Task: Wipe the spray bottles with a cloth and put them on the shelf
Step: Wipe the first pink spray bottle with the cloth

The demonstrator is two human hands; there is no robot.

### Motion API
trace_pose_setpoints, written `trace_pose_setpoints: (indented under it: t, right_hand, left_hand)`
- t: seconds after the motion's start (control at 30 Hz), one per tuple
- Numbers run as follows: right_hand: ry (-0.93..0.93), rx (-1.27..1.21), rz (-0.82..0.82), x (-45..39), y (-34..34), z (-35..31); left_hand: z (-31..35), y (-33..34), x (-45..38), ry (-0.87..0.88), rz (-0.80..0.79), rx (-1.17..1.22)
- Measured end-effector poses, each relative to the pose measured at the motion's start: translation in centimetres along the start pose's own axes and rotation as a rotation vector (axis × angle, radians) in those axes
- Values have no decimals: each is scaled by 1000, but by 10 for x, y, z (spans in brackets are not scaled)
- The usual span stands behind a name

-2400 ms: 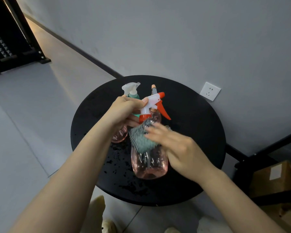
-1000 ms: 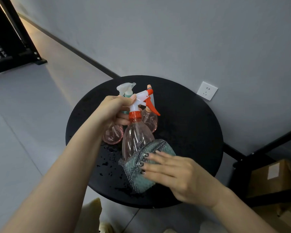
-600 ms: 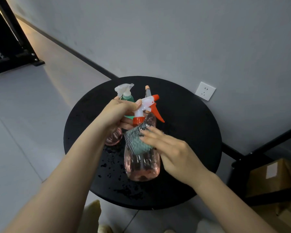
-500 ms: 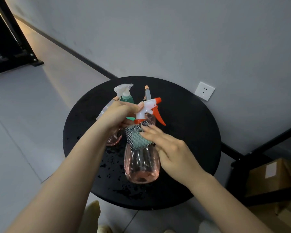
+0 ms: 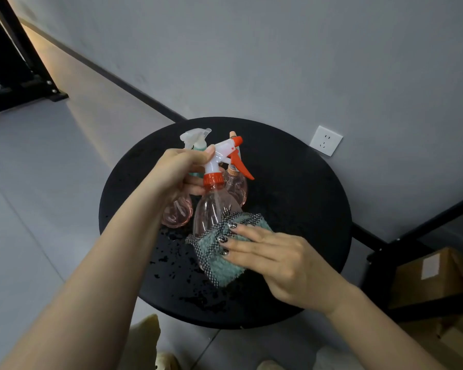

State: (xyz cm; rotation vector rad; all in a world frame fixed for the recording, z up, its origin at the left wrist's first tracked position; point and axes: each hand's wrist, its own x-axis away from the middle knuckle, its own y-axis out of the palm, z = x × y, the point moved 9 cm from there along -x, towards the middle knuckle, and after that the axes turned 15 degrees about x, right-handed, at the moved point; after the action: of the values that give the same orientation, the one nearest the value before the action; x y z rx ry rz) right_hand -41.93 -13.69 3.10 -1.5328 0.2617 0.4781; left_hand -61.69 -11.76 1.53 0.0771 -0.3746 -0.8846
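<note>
- Spray bottle (image 5: 216, 209) with the red-and-white trigger head was held above the round black table (image 5: 305, 198), near its front half, over scattered water droplets (image 5: 177, 260).
- Nearest the camera, the right hand (image 5: 275, 260) lay with fingers straight and close together, pressing the teal cloth (image 5: 219, 252) flat against the bottle's lower body.
- Further up, the left hand (image 5: 182, 169) gripped the neck just under the trigger head, thumb over the top.
- The bottle's long axis ran from its base near the person up and away to the head; the nozzle and red trigger pointed right, towards the wall.
- It looked like thin, clear pink plastic: probably light, slightly squeezable and slippery when wet. The ribbed collar and neck seemed the surest place to hold.
- Behind it stood three more bottles: a pink one (image 5: 177, 213) at left, another pink one (image 5: 237, 182), and a teal one (image 5: 198, 145) with a clear head.
- No shelf could be plainly identified.
</note>
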Motion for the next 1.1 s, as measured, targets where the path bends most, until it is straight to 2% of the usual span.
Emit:
trace_pose_setpoints:
  t: [0.13, 0.33, 0.4, 0.63, 0.77, 0.97, 1.1]
  right_hand:
    - [150, -30, 46, -18, -1, 17]
    - [452, -207, 63, -22, 4, 44]
    - [425, -205, 44, -19, 6, 39]
    - [69, -79, -11, -2, 2, 5]
    - [-40, -3, -41, 2, 3, -4]
    - [92, -65, 18, -8, 1, 9]
    - [337, -239, 31, -17, 2, 31]
  left_hand:
    - [-3, 11, 3, 10, -37, -19]
    - [-11, 18, 1, -13, -49, -25]
    - [-12, 18, 2, -23, -49, -23]
    - [-1, -1, 1, 16, 18, 9]
    - [0, -4, 1, 10, 23, 11]
    - [-2, 3, 2, 12, 11, -13]
    - [-9, 13, 1, 1, -26, -17]
